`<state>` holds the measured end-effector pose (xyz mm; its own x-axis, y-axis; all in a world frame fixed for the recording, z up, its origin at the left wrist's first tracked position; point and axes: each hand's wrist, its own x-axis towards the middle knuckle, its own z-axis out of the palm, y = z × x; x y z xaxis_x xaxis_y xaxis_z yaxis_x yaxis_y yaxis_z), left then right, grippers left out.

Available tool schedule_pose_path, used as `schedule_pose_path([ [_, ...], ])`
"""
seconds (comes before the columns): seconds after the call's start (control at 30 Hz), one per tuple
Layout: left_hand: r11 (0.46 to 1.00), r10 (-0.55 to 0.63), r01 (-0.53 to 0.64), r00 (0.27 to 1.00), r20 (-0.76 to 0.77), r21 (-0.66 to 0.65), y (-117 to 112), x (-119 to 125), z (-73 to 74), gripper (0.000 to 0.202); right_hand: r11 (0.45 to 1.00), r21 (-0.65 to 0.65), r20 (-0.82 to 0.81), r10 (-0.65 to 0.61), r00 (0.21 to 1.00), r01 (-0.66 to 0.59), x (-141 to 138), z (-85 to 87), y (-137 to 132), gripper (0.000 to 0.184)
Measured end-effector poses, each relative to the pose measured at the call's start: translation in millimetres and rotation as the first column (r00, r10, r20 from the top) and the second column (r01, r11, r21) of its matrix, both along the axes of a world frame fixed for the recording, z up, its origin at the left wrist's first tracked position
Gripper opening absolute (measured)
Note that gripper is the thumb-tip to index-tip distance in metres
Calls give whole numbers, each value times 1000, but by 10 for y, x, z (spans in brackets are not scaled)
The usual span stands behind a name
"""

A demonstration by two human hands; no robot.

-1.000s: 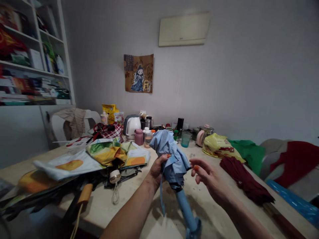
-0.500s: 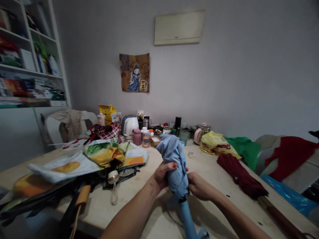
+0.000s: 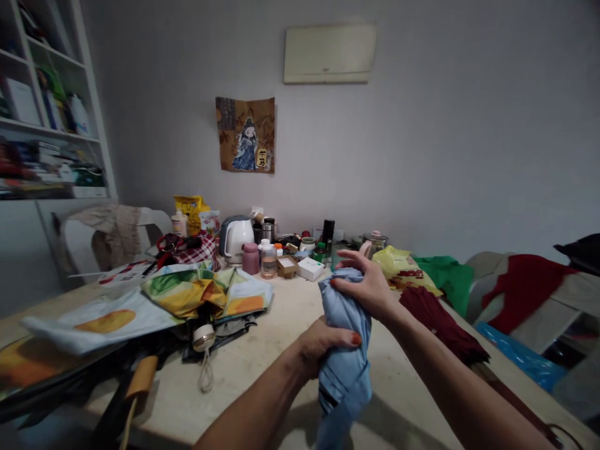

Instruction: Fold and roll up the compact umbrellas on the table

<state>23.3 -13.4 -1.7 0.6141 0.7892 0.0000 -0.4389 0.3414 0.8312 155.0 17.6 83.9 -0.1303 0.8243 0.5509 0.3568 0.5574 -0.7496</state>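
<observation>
A light blue folded umbrella [image 3: 349, 350] stands tilted in front of me, its cloth bunched and creased, its lower end running out of view at the bottom. My left hand [image 3: 325, 344] is wrapped round its middle, thumb across the cloth. At the upper end, my right hand [image 3: 368, 284] grips the gathered top, with the thumb on the near side and the other fingers over the far side. A dark red folded umbrella [image 3: 438, 322] lies to the right of my right forearm.
On the left lie a patterned umbrella [image 3: 187, 294] and a wooden handle [image 3: 142, 377]. At the back stand a white kettle [image 3: 239, 240], a pink jar [image 3: 250, 258], a small white box [image 3: 310, 269] and several bottles. A yellow plastic bag [image 3: 396, 265] lies at back right.
My right hand has moved up from the lower side of the blue umbrella to its top end. The umbrella has come slightly lower, and the view has turned a little right.
</observation>
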Motion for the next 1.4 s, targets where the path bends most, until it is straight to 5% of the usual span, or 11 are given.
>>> schedule_pose_path([
  [0.1,998,-41,42,998,-38,49,27,-52,3,64,995,-4,-162,-100,982,100,-35,20,104,34],
  [0.27,978,-184,177,982,53,111,29,-74,-18,61,997,29,-442,75,894,-70,127,4,165,35],
  [0.37,983,-136,134,991,10,128,0,-77,20,49,974,-12,-395,201,896,-224,261,60,122,43],
  [0.47,984,-66,78,995,-79,163,-14,-108,91,50,947,-22,-176,311,934,-320,409,177,28,60],
  [0.6,959,113,-40,962,-249,280,0,-137,142,50,962,246,186,71,980,-116,494,328,-184,44],
  [0.73,897,269,-96,894,-359,432,27,-135,117,46,848,529,406,-262,875,9,435,343,-321,18],
  [0.83,898,248,-75,900,-358,435,36,-136,94,55,853,522,488,-278,828,-22,416,304,-305,18],
  [1.0,902,240,-80,910,-339,424,37,-147,95,59,846,529,325,-277,904,69,442,293,-303,13],
  [1.2,864,322,-92,857,-403,495,33,-129,111,55,902,430,387,-226,894,42,369,269,-387,17],
  [1.3,850,336,-95,855,-395,518,30,-141,136,56,975,221,111,-44,993,19,357,219,-291,25],
  [1.4,838,349,-105,858,-376,536,33,-180,165,56,994,-66,-241,64,968,-82,388,182,-139,32],
])
